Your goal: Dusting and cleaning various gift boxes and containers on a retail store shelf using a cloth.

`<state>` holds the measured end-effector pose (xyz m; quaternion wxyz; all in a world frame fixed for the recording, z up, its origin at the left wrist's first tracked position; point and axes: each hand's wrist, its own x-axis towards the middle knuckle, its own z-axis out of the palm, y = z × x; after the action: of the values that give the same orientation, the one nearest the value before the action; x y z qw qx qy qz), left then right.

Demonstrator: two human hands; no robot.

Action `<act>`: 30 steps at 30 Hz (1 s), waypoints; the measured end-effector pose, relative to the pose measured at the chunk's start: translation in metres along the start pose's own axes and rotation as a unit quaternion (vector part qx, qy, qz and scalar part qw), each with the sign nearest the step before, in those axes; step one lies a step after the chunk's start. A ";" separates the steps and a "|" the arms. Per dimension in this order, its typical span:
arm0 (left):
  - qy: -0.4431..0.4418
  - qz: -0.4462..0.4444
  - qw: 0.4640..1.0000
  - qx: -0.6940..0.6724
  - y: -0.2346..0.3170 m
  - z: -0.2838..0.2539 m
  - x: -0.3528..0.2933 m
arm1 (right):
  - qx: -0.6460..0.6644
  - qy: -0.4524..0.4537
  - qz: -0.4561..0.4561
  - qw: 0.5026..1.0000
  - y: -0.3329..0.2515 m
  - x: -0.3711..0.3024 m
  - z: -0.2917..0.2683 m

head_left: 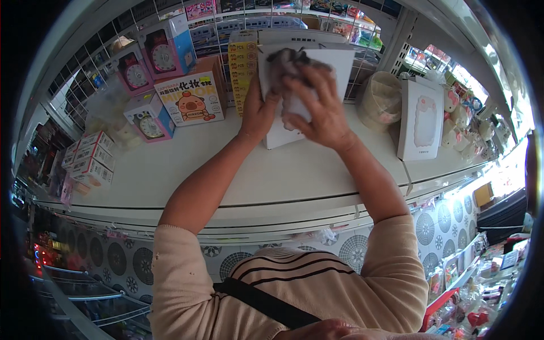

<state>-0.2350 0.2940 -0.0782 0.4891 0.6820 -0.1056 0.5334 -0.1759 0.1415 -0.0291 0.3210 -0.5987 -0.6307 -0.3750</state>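
On a white shelf point(226, 175), the left hand's point(259, 113) fingers clasp a rectangular white box point(341, 61), likely for steadiness; the right hand point(322, 107) holds a dark-grey bundle point(285, 65), perhaps cloth, against its front.

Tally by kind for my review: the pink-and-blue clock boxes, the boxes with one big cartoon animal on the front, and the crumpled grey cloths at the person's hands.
Pink-and-blue clock boxes: 3
Big cartoon animal box: 1
Crumpled grey cloth: 1
Total: 5
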 end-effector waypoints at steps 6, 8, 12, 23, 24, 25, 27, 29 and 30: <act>-0.092 -0.027 0.995 0.026 0.015 -0.004 0.003 | -0.111 0.153 0.077 0.979 0.058 -0.005 -0.034; -0.102 -0.030 0.994 0.023 0.017 -0.004 0.003 | -0.134 0.170 0.131 0.967 0.074 -0.011 -0.037; -0.100 -0.001 0.995 0.029 0.015 -0.006 0.002 | -0.068 0.198 0.150 0.966 0.065 -0.009 -0.031; -0.098 -0.002 0.995 0.023 0.014 -0.003 0.002 | 0.008 0.209 0.167 0.963 0.066 -0.011 -0.023; -0.094 -0.004 0.995 0.020 0.014 -0.004 0.003 | -0.029 0.219 0.155 0.963 0.071 -0.010 -0.024; -0.089 -0.007 0.996 0.017 0.013 -0.005 0.004 | -0.030 0.219 0.157 0.962 0.075 -0.012 -0.023; -0.080 -0.012 0.997 0.007 0.011 -0.005 0.005 | 0.082 0.266 0.243 0.929 0.083 -0.016 -0.019; -0.070 -0.017 0.997 -0.004 0.009 -0.006 0.007 | 0.201 0.298 0.321 0.876 0.086 -0.019 -0.013; -0.067 -0.024 0.997 0.009 0.007 -0.007 0.007 | 0.316 0.323 0.391 0.802 0.088 -0.020 -0.010</act>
<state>-0.2416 0.2988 -0.0683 0.4877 0.7225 -0.1169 0.4759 -0.0876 0.1229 -0.0331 0.7968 -0.5042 -0.2864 -0.1697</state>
